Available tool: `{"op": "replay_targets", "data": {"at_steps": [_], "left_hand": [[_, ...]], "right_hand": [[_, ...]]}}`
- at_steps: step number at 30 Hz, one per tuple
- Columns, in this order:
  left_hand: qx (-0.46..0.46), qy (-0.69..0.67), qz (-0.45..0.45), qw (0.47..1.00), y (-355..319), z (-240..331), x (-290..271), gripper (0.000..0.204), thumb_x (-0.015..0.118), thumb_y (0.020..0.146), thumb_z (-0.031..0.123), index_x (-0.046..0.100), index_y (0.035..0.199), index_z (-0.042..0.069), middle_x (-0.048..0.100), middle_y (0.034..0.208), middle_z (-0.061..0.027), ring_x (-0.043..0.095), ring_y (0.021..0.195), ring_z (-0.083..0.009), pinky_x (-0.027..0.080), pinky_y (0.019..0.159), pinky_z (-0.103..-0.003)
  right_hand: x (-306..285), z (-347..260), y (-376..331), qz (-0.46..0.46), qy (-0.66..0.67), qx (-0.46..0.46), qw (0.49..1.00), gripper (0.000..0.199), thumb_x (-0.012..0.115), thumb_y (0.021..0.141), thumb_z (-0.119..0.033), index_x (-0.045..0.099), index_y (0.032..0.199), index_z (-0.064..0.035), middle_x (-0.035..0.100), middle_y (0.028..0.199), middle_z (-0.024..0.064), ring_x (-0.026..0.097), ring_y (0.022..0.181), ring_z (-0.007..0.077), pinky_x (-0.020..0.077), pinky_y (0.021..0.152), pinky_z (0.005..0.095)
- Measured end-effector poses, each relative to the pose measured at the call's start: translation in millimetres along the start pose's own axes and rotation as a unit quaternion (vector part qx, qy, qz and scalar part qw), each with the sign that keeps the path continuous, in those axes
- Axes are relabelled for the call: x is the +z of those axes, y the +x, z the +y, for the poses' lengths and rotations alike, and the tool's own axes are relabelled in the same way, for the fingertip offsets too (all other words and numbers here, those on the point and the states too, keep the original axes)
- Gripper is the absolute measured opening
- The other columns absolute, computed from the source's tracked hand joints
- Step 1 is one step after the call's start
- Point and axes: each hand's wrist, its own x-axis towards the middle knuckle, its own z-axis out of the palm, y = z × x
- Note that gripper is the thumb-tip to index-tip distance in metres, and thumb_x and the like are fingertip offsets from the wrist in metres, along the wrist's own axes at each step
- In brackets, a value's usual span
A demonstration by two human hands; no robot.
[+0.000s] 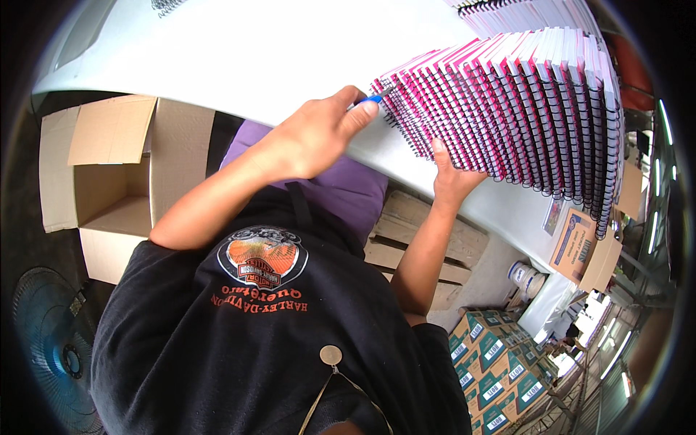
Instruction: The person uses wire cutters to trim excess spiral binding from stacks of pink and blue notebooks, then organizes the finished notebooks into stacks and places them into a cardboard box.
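Note:
A long row of spiral notebooks (500,116) with black coils and pink edges stands on the white table (254,51), coils facing me. My left hand (326,127) is closed round a small blue-handled tool (373,98). Its thin metal tip reaches the coil ends at the row's left end; the tip's exact kind is too small to tell. At the row's near edge, my right hand (455,177) grips the notebooks, thumb up against the coils. The other fingers of that hand are hidden behind the notebooks.
More spiral notebooks (533,16) lie at the far right. An open cardboard box (112,210) is at the left, above a fan (58,355). Right of me are a wooden pallet (464,239), a white bucket (523,277), a carton (576,246) and stacked boxes (493,370).

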Motion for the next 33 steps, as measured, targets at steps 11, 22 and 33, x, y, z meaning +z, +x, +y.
{"op": "replay_targets", "data": {"at_steps": [11, 22, 33], "left_hand": [[-0.081, -0.526, -0.267, 0.804, 15.8, -15.6, -18.8, 0.061, 0.027, 0.096, 0.050, 0.050, 0.121, 0.000, 0.063, 0.092, -0.0142, 0.064, 0.092, -0.0257, 0.053, 0.078, -0.036], [-0.043, -0.208, -0.114, 0.971, 10.5, -10.6, -11.7, 0.053, 0.030, 0.097, 0.047, 0.050, 0.120, 0.003, 0.064, 0.092, -0.0127, 0.064, 0.085, -0.0249, 0.049, 0.074, -0.037], [0.070, 0.197, 0.125, 0.970, 4.0, -15.0, 10.0, 0.047, 0.033, 0.098, 0.045, 0.052, 0.105, 0.002, 0.052, 0.068, -0.0021, 0.050, 0.058, -0.0126, 0.042, 0.057, -0.029]], "right_hand": [[0.8, 1.6, -4.8, -0.027, -0.024, 0.014, 0.999, 0.093, 0.081, 0.065, -0.006, 0.020, 0.134, 0.0061, 0.039, 0.130, 0.0200, 0.047, 0.115, 0.0268, 0.0387, 0.102, 0.0383], [3.7, 10.7, -11.1, -0.038, 0.034, 0.026, 0.998, 0.090, 0.081, 0.063, -0.001, 0.025, 0.132, 0.0065, 0.040, 0.128, 0.0194, 0.049, 0.112, 0.0261, 0.0401, 0.100, 0.0378], [12.1, 19.8, -19.2, -0.012, -0.003, 0.018, 1.000, 0.095, 0.079, 0.065, -0.001, 0.016, 0.135, 0.0039, 0.034, 0.133, 0.0202, 0.044, 0.118, 0.0280, 0.0394, 0.102, 0.0401]]}}
